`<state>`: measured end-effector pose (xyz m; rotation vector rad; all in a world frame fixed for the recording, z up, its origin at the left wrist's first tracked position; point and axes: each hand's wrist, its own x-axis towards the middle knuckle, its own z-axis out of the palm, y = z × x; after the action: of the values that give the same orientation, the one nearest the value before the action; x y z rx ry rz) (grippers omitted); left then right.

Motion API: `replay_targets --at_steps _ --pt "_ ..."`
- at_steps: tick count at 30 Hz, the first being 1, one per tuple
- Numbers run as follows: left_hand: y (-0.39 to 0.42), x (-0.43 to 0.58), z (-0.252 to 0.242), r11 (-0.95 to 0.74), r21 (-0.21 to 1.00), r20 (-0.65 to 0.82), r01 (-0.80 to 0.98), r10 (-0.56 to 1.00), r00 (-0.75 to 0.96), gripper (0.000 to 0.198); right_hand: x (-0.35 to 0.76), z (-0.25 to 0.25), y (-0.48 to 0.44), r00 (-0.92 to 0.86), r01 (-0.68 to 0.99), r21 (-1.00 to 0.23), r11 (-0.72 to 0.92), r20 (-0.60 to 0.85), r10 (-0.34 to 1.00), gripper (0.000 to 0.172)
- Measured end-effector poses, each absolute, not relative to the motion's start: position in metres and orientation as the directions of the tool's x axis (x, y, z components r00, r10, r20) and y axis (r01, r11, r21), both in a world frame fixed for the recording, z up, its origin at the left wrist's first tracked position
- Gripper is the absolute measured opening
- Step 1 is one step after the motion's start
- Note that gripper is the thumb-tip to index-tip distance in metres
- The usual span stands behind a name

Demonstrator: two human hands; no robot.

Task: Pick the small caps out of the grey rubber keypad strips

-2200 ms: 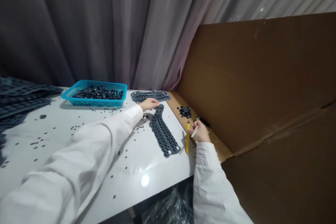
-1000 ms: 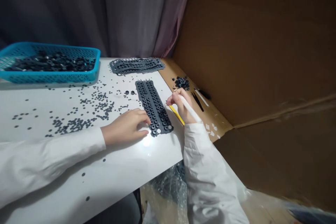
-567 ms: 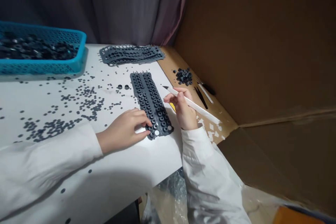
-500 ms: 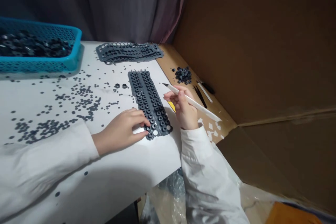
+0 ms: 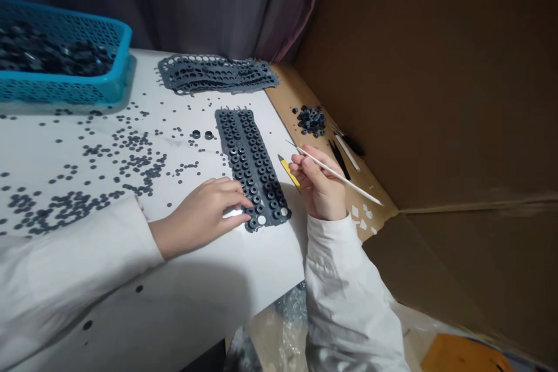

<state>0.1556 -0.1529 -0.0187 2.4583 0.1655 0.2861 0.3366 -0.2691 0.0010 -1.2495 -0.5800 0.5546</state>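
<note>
A dark grey moulded sheet (image 5: 250, 154) with rows of black ring-shaped parts lies lengthwise on the white tabletop. My left hand (image 5: 209, 209) rests at its lower left edge, fingers bent and the tips of thumb and forefinger on the rim. To the right of the sheet, my right hand (image 5: 320, 183) is closed around a slim white tool (image 5: 355, 187) with a thin dark pointed tip. That tip points up and left, apart from the sheet. Two loose black rings (image 5: 203, 135) lie left of the sheet. A yellow cutter-like tool (image 5: 288, 172) is partly covered by my right hand.
A blue basket (image 5: 115, 84) of black parts stands at the left. Stacked perforated sheets (image 5: 218, 74) lie at the back. Small black discs (image 5: 139, 165) are scattered leftward. On the cardboard (image 5: 290, 90) are a black parts pile (image 5: 311, 121), black tweezers (image 5: 339, 160) and white scraps (image 5: 362, 224).
My right hand has moved a little right, away from the sheet, and the white tool has turned to show its narrow side. The yellow tool is more exposed. My left hand stays at the sheet's edge.
</note>
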Motion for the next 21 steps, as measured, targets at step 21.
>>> replay_targets --at_steps 21 --pt "-0.152 0.161 -0.013 -0.554 0.817 0.048 0.160 0.343 0.938 0.020 0.319 -0.006 -0.299 0.217 0.337 -0.938 0.085 0.165 0.962 0.003"
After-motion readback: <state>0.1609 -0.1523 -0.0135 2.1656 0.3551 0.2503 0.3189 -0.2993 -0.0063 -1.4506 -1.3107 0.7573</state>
